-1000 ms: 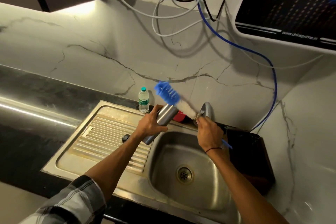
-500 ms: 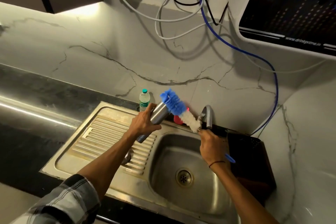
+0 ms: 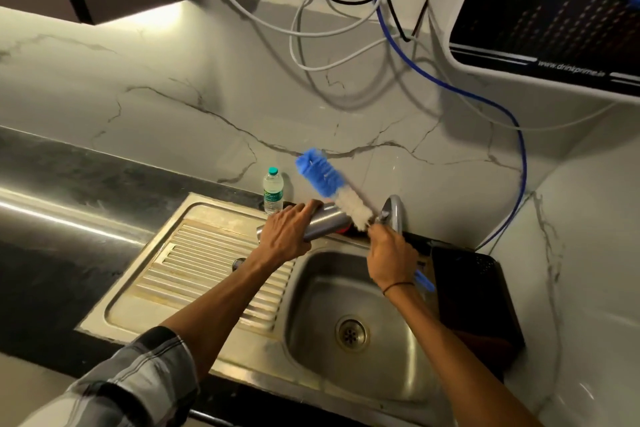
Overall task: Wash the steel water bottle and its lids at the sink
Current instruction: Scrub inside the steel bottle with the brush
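1. The cylindrical brushed-steel water bottle (image 3: 323, 225) is held above the back rim of the stainless steel sink (image 3: 346, 388), in the middle of the frame. It lies nearly level, its long axis running from lower left to upper right, its mouth toward the right.
2. The left hand (image 3: 285, 236) grips the bottle around its lower half, fingers (image 3: 304, 208) curled over the top of the body.
3. The right hand (image 3: 391, 255) is clamped on the blue plastic handle (image 3: 424, 281) of a long bottle brush (image 3: 332, 187) with blue bristles at the tip and white ones below. The brush slants up and to the left from the hand.
4. The relation that matters: the whole bristle head is outside the bottle, crossing just above and beyond its mouth, with the blue tip well past it toward the upper left. The brush's axis and the bottle's axis are not in line.
5. As I judge it, the right hand is the one to move: draw the brush back to the right until its tip clears the mouth, swing it parallel to the bottle, then push in.
6. A small clear plastic bottle with a green cap (image 3: 273, 189) stands on the surface behind the ribbed drainboard (image 3: 194, 267). The curved chrome tap (image 3: 394, 215) rises just behind the right hand. No lids can be made out for certain.
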